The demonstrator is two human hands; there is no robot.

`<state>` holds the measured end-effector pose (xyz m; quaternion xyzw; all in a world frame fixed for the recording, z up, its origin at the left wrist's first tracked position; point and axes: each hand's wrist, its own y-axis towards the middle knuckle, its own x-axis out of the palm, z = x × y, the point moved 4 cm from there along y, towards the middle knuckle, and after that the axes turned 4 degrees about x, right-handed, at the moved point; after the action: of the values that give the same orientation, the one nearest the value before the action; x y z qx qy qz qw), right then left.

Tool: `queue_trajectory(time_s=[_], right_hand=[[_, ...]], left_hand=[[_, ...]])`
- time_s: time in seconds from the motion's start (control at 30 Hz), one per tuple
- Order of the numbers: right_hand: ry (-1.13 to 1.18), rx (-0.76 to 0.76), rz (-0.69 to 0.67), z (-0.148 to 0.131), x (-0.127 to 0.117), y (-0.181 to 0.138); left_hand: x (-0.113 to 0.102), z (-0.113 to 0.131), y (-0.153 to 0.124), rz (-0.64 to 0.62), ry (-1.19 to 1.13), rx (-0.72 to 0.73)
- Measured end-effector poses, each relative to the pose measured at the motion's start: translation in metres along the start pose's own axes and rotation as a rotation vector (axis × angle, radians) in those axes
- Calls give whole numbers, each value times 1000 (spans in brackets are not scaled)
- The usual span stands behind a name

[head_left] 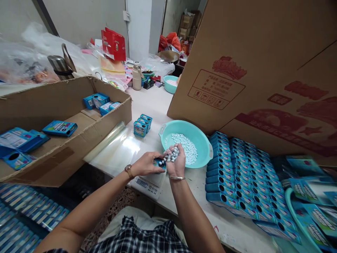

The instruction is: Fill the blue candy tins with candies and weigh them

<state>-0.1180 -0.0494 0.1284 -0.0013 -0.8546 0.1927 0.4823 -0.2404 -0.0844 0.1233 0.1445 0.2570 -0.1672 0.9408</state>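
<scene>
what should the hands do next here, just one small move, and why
Probably tip the right hand slightly so more pale pellets run into the small blue box. The hand is cupped around a heap of them, with some at its edge by the box, which the left hand holds over the scale.

1. Upper left: plain grey wall point(97, 17), dark diagonal strip point(44, 15) on it.
2. Top centre: pale pillar point(139, 31), small white box point(126, 15) at its left edge.
3. Right of pillar: dim back area, stacked cartons point(186, 23).
4. Centre: white tabletop point(151, 102).
5. Below, left of centre: speckled floor point(122, 199).
</scene>
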Motion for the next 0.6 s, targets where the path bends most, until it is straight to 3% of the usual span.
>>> queue_trajectory(time_s=[0.3,0.6], right_hand=[[-213,-199,21,3,4,-11],[-282,-262,53,3,8,-13]], left_hand=[[2,-3,0,4,-55,6],[1,-1,-2,3,-75,5]])
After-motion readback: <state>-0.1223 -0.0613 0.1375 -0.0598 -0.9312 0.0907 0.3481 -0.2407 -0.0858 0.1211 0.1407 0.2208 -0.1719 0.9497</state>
